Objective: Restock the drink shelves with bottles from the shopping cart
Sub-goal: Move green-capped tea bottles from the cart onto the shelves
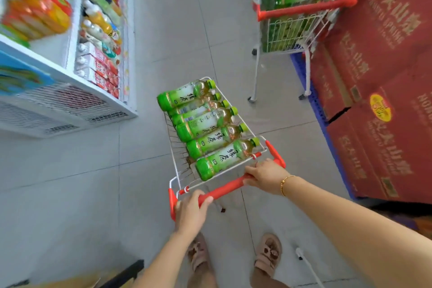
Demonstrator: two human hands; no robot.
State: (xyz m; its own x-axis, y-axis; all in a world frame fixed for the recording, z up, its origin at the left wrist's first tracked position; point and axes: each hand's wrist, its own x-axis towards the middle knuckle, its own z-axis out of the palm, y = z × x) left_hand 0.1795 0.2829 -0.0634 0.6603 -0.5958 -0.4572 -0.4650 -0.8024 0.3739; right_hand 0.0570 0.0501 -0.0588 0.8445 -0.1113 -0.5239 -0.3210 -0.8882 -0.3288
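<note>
Both hands grip the red handle: left hand, right hand. Bottles lie at 12 o'clock in the cart. Likely heavy, rigid, smooth; grasp mid-body.

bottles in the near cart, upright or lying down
Lying down. The bottles lie on their sides in a row across the cart, green caps all pointing toward its right side.

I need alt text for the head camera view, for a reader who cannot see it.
The left hand and right hand grip the red handle of a wire shopping cart carrying green tea bottles laid side by side. A drink shelf stands on the left; a second cart and red cartons on the right.
</note>
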